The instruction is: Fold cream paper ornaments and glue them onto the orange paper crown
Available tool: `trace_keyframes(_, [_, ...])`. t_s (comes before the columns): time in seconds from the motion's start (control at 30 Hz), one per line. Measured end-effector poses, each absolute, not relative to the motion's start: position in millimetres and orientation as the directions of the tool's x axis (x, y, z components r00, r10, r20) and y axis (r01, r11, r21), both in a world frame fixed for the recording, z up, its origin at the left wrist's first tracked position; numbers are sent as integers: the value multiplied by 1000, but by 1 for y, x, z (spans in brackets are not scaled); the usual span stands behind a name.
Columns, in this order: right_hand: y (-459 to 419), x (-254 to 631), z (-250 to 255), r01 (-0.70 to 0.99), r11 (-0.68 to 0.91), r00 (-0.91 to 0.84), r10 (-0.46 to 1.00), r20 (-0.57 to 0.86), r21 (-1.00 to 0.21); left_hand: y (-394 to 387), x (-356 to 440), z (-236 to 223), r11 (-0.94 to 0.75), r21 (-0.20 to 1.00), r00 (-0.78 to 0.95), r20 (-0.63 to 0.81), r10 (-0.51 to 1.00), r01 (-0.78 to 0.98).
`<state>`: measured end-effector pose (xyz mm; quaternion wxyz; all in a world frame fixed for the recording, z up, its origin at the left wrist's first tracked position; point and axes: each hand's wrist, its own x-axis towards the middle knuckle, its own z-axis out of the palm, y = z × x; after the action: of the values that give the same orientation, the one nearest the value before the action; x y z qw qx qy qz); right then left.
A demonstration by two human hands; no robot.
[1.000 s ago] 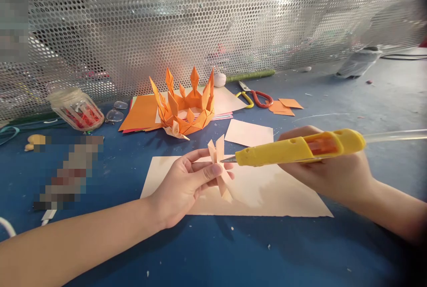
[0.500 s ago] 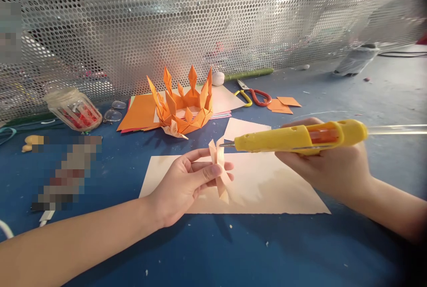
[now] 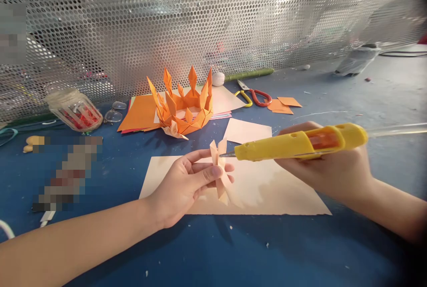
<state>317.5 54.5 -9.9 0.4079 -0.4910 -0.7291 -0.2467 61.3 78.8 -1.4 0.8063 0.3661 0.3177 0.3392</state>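
Note:
My left hand (image 3: 187,185) pinches a small folded peach paper piece (image 3: 220,172) upright above a peach sheet (image 3: 267,189) lying on the blue table. My right hand (image 3: 330,167) is wrapped round a yellow glue gun (image 3: 300,144), held level and pointing left. Its metal tip touches the upper part of the folded piece. A clear glue stick juts out of the gun's rear to the right.
An orange origami crown (image 3: 183,102) stands on stacked coloured papers (image 3: 140,113) behind. Scissors (image 3: 255,96), orange scraps (image 3: 283,105), a small peach square (image 3: 248,130), a jar on its side (image 3: 75,110) and a perforated metal screen (image 3: 200,20) lie beyond.
The glue gun rose to the top of the folded piece half a second ago, then dropped slightly with its tip lower on the piece. My left hand has barely moved.

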Motion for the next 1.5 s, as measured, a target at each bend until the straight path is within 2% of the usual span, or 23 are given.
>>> trace_keyframes(0.23, [57,321,-11,944,324,-121,507,853,-59,79,61,-2,508,803,582,-262,770,-311])
trace_keyframes(0.6, [51,318,-11,907,417,-196,542,817,-60,79,62,-2,508,796,568,-262,780,-331])
trace_keyframes(0.93, [58,321,-14,948,309,-102,530,842,-80,79,61,-2,502,808,578,-261,773,-307])
trace_keyframes(1.3, [55,322,-14,953,273,-51,564,824,-128,79,61,-1,509,808,566,-280,775,-298])
trace_keyframes(1.5, [52,321,-14,941,316,-89,570,817,-118,79,61,-1,501,813,560,-277,781,-297])
